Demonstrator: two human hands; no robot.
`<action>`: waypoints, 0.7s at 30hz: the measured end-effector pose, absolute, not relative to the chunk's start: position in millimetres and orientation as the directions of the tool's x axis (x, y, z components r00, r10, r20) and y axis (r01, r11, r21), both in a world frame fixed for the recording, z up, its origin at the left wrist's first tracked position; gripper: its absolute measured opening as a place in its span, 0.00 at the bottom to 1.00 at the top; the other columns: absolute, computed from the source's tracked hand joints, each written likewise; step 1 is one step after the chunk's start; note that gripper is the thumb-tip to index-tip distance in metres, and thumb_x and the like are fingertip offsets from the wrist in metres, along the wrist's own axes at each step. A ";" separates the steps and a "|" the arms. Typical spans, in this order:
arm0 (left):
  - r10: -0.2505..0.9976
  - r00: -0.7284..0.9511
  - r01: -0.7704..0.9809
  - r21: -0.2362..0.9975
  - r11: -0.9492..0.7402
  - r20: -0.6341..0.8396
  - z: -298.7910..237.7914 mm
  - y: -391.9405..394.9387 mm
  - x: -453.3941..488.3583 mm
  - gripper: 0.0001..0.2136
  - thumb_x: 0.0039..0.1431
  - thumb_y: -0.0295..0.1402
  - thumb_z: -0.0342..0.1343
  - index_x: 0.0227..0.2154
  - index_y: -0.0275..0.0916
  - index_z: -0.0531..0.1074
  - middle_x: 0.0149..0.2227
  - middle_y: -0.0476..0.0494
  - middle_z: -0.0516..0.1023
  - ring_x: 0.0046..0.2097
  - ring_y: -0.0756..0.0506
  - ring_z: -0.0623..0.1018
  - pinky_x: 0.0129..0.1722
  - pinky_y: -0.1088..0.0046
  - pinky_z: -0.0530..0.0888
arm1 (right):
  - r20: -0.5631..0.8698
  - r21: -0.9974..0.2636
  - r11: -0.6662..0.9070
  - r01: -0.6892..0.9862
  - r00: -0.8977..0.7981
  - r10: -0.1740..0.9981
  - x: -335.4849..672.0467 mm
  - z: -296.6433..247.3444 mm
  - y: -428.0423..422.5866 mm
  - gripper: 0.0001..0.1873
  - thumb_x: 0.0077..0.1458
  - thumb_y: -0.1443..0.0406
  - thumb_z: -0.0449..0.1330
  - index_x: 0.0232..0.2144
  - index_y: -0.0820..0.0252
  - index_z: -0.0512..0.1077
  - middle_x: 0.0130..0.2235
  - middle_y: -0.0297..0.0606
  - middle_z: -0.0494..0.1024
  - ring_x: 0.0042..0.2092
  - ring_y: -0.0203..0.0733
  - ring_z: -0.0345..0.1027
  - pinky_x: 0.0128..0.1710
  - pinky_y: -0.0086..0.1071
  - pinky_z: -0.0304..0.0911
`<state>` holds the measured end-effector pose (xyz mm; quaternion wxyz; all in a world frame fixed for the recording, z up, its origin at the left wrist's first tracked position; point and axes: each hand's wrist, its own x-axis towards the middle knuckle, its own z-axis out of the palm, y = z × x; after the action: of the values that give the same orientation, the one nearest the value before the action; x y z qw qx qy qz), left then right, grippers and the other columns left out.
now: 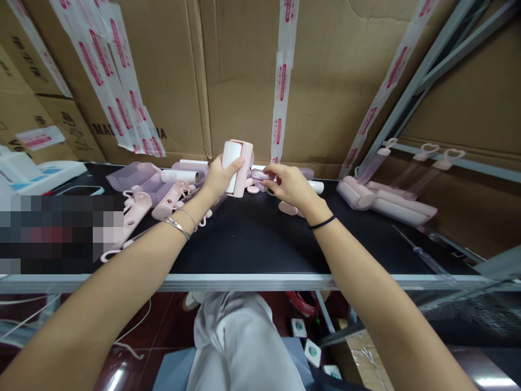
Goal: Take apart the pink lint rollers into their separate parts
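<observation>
My left hand (220, 176) is wrapped round a pink lint roller head with a white roll (236, 163), holding it upright above the black table (252, 244). Just to its right, my right hand (290, 186) pinches a small translucent pink handle piece (259, 174), which points toward the roller's side. Small pink round caps (287, 208) lie on the table under my right hand.
A heap of pink handles and covers (154, 193) lies to the left. Finished pink rollers (382, 201) lie at the right, with a clear screwdriver (421, 254) near them. Taped cardboard boxes (244, 70) stand behind. A white scale (44, 174) is at far left.
</observation>
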<state>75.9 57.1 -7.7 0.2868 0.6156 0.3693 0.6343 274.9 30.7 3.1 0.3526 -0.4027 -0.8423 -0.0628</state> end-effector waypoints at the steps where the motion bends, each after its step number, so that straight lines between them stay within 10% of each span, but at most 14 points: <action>1: 0.817 -0.089 0.098 0.821 -0.562 0.570 -8.3 57.3 76.0 0.23 0.47 0.51 0.61 0.36 0.36 0.68 0.32 0.45 0.74 0.33 0.48 0.73 0.33 0.71 0.73 | 0.644 -0.170 0.664 0.728 -0.428 0.634 274.5 3.3 29.9 0.08 0.56 0.65 0.58 0.39 0.60 0.73 0.38 0.41 0.79 0.35 0.42 0.68 0.36 0.32 0.57; 21: 0.768 -0.017 0.268 0.743 -0.613 0.640 -5.0 53.3 79.0 0.27 0.50 0.56 0.58 0.42 0.36 0.68 0.39 0.39 0.77 0.39 0.42 0.76 0.40 0.65 0.73 | 0.610 -0.045 0.607 0.794 -0.459 0.645 271.3 2.0 28.1 0.06 0.59 0.65 0.54 0.38 0.60 0.68 0.38 0.42 0.76 0.36 0.45 0.68 0.33 0.33 0.52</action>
<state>79.0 53.3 -5.0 0.2087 0.6692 0.3871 0.5989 271.3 28.1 2.0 0.2987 -0.4257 -0.8451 -0.1239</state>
